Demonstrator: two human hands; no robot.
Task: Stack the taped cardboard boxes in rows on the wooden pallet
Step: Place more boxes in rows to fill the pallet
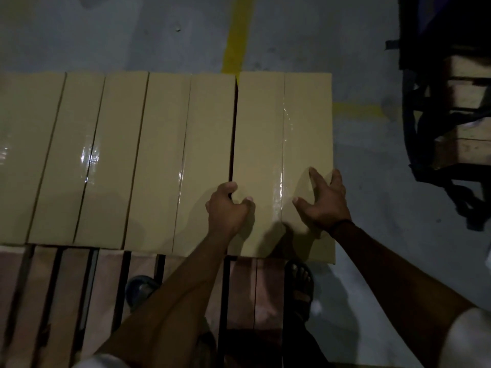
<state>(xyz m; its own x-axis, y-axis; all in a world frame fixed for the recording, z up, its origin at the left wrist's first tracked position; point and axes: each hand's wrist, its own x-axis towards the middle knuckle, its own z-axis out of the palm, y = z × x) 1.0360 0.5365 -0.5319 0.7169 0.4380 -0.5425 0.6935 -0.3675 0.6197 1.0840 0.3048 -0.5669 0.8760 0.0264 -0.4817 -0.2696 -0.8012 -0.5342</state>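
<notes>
A row of taped cardboard boxes lies side by side on the wooden pallet [66, 288]. The rightmost box [281, 128] has clear tape down its middle, and a narrow dark gap separates it from the neighbouring box [186, 155]. My left hand [228, 208] rests at that gap on the box's left edge, fingers curled into the gap, thumb on top. My right hand [324, 200] lies flat on the same box near its right edge, fingers spread. Further boxes [66, 155] fill the row to the left.
The pallet's slats with dark gaps show in front of the boxes. My sandalled feet [300, 285] stand at its near edge. Grey floor with yellow lines [236, 35] lies beyond. A dark cart with wooden pieces [451, 102] stands at the right.
</notes>
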